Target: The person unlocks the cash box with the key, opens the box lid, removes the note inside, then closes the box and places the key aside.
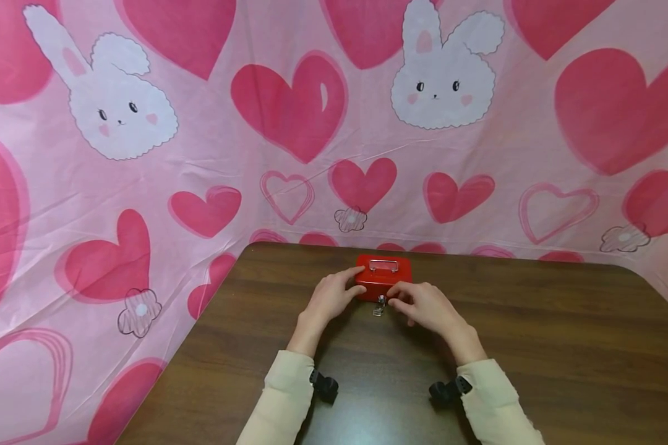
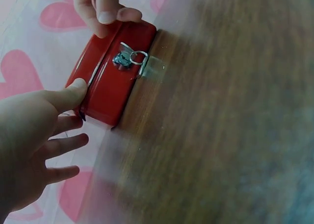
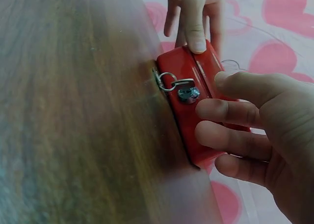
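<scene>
A small red metal cash box with a wire handle on its lid sits near the table's far edge. Its front lock has a key in it, and a ring with a second key hangs from that. My left hand is at the box's left end, thumb pressed on the lid's front edge, the other fingers extended and spread beside it. At the right front my right hand has loosely bent fingers, its thumb at the lid and its fingertips close to the lock.
The brown wooden table extends in front of the box and to both sides. Behind it hangs a pink cloth with hearts and rabbits. Black wrist cameras are strapped at both sleeves.
</scene>
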Demonstrator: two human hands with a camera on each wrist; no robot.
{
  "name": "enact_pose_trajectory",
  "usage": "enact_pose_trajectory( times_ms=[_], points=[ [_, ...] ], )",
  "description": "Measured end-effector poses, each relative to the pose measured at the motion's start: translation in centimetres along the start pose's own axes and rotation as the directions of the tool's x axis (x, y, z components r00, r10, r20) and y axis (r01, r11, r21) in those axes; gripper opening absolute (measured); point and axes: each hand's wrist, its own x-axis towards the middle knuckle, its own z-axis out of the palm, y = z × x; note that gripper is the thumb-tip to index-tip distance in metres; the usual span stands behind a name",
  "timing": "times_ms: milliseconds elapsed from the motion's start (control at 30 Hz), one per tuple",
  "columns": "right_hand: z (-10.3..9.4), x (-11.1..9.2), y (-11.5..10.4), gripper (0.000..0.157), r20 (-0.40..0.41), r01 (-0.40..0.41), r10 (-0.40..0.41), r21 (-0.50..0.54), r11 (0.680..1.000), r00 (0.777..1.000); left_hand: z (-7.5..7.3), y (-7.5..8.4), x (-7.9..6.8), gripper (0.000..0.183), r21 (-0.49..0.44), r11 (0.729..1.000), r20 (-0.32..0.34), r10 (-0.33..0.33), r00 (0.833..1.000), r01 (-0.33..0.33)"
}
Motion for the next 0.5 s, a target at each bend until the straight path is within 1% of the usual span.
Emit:
enact_pose_trajectory(
  times_ms=[133,300,500],
  points=[
    [0.4,0.1,0.0,0.018,-0.006,-0.014,0.014,-0.008,1.0,1.0,0.1,0.0,0.0,0.054,0.0,1.0,-0.001,-0.006,1.0,0.006],
    [0.9,0.2,0.0,0.017,-0.016,-0.023,0.023,-0.011,1.0,1.0,0.2,-0.2,0.0,0.053,0.008,1.0,-0.014,0.006,1.0,-0.006],
    [1.3,0.4,-0.4,0.017,-0.014,-0.017,0.017,-0.016,1.0,1.0,0.1,-0.2,-0.1,0.053,-0.023,1.0,-0.017,0.0,1.0,0.0]
  ],
)
